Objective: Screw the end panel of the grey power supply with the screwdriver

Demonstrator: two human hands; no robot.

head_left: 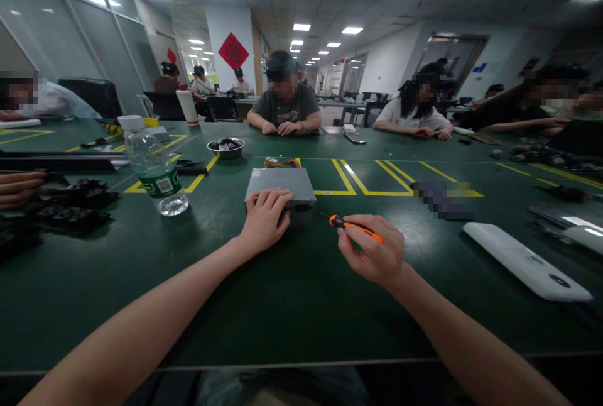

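Observation:
A grey metal computer power supply unit point(282, 181) lies on the green table in front of me, its bundle of coloured wires point(281, 163) at the far side. My left hand point(266, 217) holds it down, fingers across the top and thumb by the near face. In my right hand point(374, 249) is a screwdriver point(355, 227) with an orange and black handle, gripped between thumb and fingers. Its thin shaft points left, with the tip at or close to the unit's right near corner; whether it touches, I cannot tell.
Left of the unit stand a water bottle point(157, 170) and a metal bowl point(225, 148) of small parts. Dark parts point(70, 202) lie farther left, beside another person's hand point(21, 189). A white casing point(525, 261) lies at right. Several people sit around the table.

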